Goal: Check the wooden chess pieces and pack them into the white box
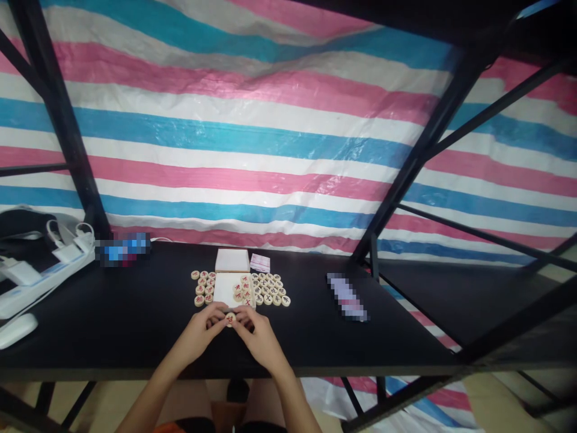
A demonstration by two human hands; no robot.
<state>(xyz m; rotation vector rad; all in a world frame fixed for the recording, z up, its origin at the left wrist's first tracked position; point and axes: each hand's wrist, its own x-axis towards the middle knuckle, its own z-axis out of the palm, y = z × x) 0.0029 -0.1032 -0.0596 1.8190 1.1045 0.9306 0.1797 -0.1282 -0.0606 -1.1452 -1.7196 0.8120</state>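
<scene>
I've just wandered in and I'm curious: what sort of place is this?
Probably a makeshift recording booth, not a home: a striped plastic tarp serves as the backdrop, hung behind a black metal frame, with a power strip on the black table beside round game pieces.

A round pale wooden game piece (230, 318) with a red mark on its face lies flat at the table's near edge, at six o'clock from the white box (226, 287).
</scene>
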